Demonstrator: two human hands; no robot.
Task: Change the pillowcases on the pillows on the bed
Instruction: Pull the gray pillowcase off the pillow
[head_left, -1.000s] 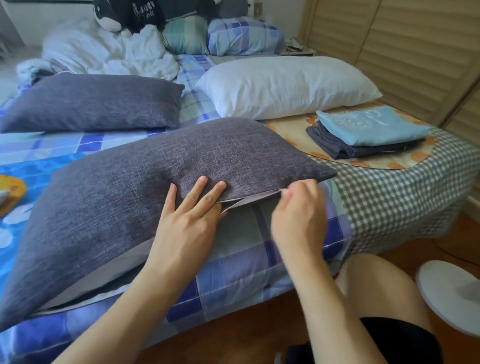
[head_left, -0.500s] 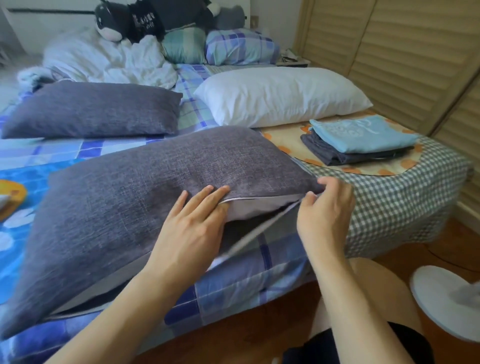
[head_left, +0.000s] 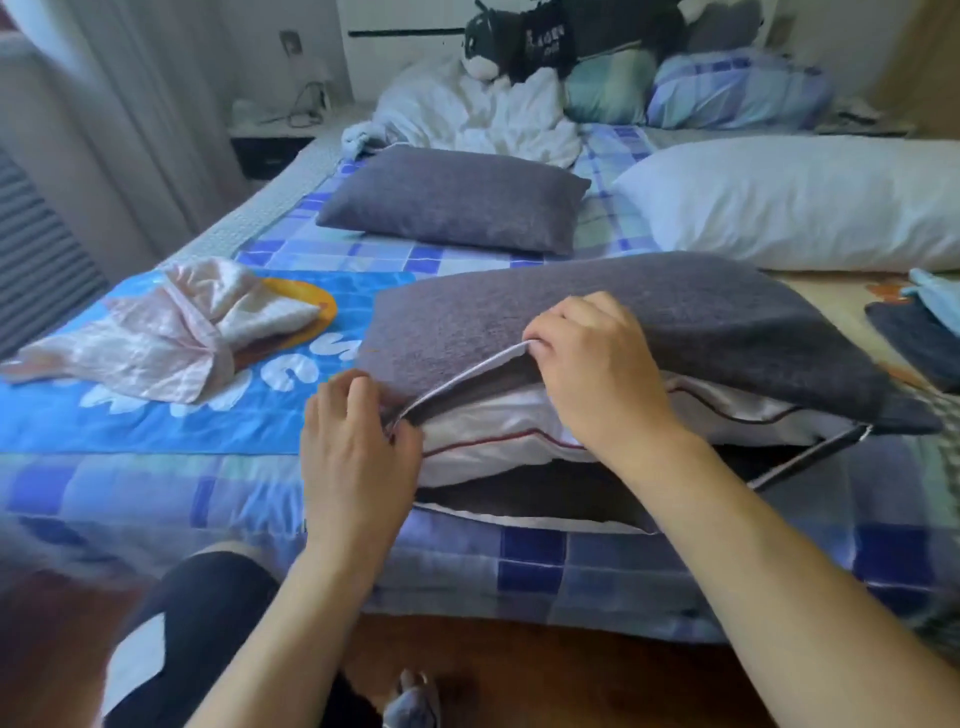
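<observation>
A pillow in a grey pillowcase (head_left: 675, 322) lies at the near edge of the bed. Its long side is unzipped, and the white inner pillow (head_left: 498, 431) with a red piping line shows in the gap. My right hand (head_left: 597, 374) grips the upper edge of the opening and lifts it. My left hand (head_left: 358, 447) pinches the case at the left end of the opening. A second grey pillow (head_left: 452, 208) lies farther back. A bare white pillow (head_left: 800, 208) lies at the back right.
A crumpled pink cloth (head_left: 156, 338) lies on the blue blanket (head_left: 171, 421) at left. Folded cloths, light blue on dark (head_left: 919, 332), sit at the right edge. White bedding (head_left: 467, 119), a plush toy (head_left: 524, 41) and checked cushions (head_left: 727, 88) crowd the head end. Wooden floor (head_left: 519, 670) lies below.
The view has swung left. The case's side now gapes wide, showing the white pillow. My right hand moved from the right corner to the upper edge; my left hand moved to the opening's left end.
</observation>
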